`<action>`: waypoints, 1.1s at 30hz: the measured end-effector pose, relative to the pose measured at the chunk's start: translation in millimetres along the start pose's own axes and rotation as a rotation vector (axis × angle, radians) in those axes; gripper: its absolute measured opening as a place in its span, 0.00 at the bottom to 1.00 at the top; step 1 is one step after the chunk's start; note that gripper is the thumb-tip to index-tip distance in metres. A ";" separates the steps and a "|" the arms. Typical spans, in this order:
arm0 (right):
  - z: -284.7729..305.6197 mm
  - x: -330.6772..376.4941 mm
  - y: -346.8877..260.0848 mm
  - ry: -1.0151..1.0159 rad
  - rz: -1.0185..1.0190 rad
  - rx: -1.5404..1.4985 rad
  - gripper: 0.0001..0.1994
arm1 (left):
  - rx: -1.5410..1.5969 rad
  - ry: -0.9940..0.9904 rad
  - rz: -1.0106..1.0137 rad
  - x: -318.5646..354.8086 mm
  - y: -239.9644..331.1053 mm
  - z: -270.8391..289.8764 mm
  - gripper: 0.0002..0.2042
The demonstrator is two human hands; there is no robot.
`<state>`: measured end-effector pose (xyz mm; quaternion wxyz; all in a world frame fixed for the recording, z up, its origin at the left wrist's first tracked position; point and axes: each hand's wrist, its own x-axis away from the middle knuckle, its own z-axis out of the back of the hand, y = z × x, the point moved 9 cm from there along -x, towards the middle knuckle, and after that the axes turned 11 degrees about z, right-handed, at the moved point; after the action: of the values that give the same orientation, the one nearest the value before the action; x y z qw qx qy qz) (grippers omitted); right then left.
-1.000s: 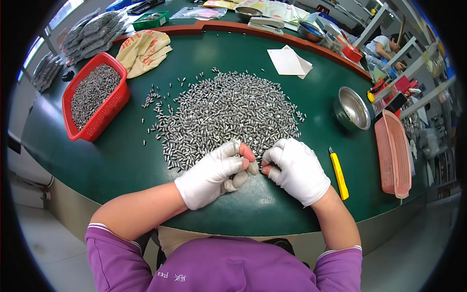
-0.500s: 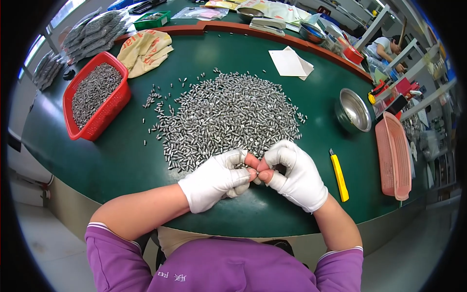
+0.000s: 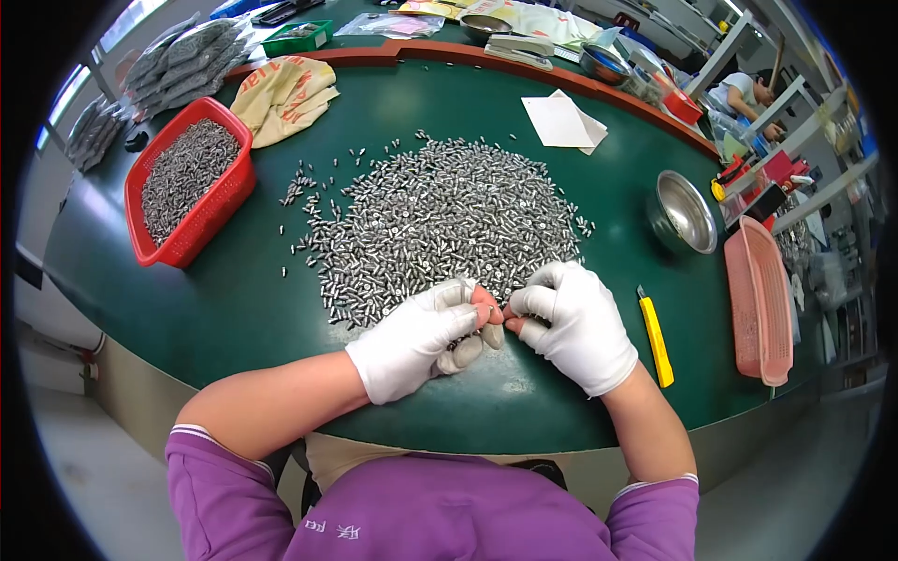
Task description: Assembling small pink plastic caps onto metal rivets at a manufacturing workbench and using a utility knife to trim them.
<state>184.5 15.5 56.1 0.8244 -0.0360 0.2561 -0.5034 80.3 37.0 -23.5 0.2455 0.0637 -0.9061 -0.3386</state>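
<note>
A broad heap of small silvery metal pins [image 3: 449, 210] spreads over the green table, just beyond my hands. Both hands wear white gloves with bare fingertips. My left hand [image 3: 416, 332] is closed at the heap's near edge, a small metal pin [image 3: 491, 310] pinched between its thumb and index finger. More metal seems to glint under its curled fingers, partly hidden. Close beside it, my right hand [image 3: 580, 329] is closed too, thumb and index finger drawn together at the edge of the heap. Whatever lies between those fingertips is too small to make out.
A red basket [image 3: 245, 178] full of similar parts stands at left, beside a folded beige cloth bag [image 3: 283, 101]. At right lie a yellow utility knife [image 3: 656, 341], a steel bowl [image 3: 686, 213] and a pink basket [image 3: 760, 309]. White paper [image 3: 557, 122] rests farther back.
The fingertips of my two hands, together before, have come slightly apart. My right hand has shifted a little away and to the right; a pin now shows in the left fingertips.
</note>
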 end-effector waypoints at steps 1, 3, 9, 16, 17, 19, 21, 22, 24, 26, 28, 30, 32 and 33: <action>-5.0 0.1 -0.9 -0.056 -0.001 0.025 0.05 | -0.003 -0.002 0.006 0.3 -0.3 -0.8 0.09; -6.7 0.8 -3.1 -0.044 0.019 0.055 0.04 | -0.032 0.032 0.029 0.1 -1.8 0.2 0.09; -9.5 0.5 -8.8 -0.086 0.037 0.197 0.06 | 0.003 -0.020 -0.008 1.8 0.7 -5.7 0.10; 18.7 -1.4 -19.7 0.192 0.158 -0.051 0.10 | -0.084 0.006 0.055 0.9 -4.0 -6.1 0.10; 18.8 -1.5 -20.3 0.192 0.156 -0.049 0.10 | -0.085 0.004 0.056 1.5 -2.9 -7.7 0.10; 17.6 -2.2 -26.2 0.176 0.205 -0.078 0.10 | -0.091 0.013 0.097 2.3 -5.1 -8.8 0.07; 16.9 -0.7 -24.0 0.182 0.200 -0.088 0.10 | -0.104 0.020 0.086 2.4 -4.1 -8.2 0.07; 16.2 0.3 -20.2 0.186 0.176 -0.090 0.10 | -0.083 0.018 0.088 2.4 -3.7 -8.0 0.06; 14.8 1.7 -15.3 0.191 0.151 -0.091 0.10 | -0.062 0.015 0.091 1.6 -4.8 -6.0 0.06; 17.0 2.4 -10.4 0.221 0.109 -0.032 0.10 | -0.063 -0.029 0.044 0.1 -4.0 -5.7 0.09; 18.5 1.4 -9.1 0.230 0.084 -0.035 0.09 | -0.060 -0.022 0.044 0.4 -3.1 -6.1 0.10; 16.5 1.8 -5.7 0.206 0.050 -0.016 0.08 | -0.057 -0.018 0.045 -0.3 -2.8 -5.7 0.10; 15.6 1.2 -5.5 0.195 0.044 -0.016 0.08 | -0.027 -0.021 0.047 0.2 -3.1 -5.3 0.09; 14.7 1.0 -5.1 0.184 0.037 -0.015 0.07 | -0.027 -0.020 0.046 0.6 -2.9 -5.5 0.09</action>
<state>187.4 9.2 70.1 0.8063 0.0089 0.3352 -0.4873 82.3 31.4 -21.5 0.2450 0.0360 -0.9051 -0.3457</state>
